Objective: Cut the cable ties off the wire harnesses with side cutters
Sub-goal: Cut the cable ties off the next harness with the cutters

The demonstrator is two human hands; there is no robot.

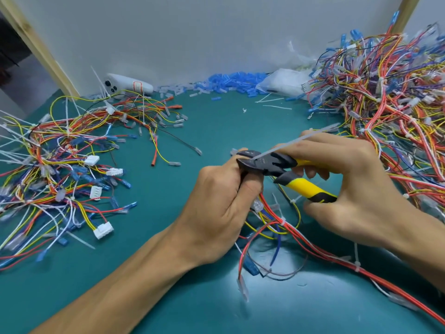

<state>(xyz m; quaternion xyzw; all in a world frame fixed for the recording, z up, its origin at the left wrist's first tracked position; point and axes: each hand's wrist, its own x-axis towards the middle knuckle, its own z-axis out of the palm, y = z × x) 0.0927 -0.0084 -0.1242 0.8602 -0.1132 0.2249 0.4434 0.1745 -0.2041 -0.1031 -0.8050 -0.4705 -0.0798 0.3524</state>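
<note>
A teal mat [216, 131] is flanked by wire harnesses: a large tangled heap [390, 97] at the right by the wall, a looser spread [60, 165] at the left. Between them, at the front middle, one harness [277, 220] of red, yellow and blue wires is raised off the mat. It is gripped by the left hand [221, 201], fingers curled round the bundle just beside the cutter head. The side cutters [277, 165], yellow and black in the handles, are clasped by the right hand [356, 189]. How far the jaws are closed cannot be told. For a clean cut, the blades should be kept on the strap alone, clear of the insulation, and the bundle held steady while the handles are squeezed. The cable tie [298, 138] at the jaws is pale and translucent, and its long tail is slanted up to the right across the right fingers
</note>
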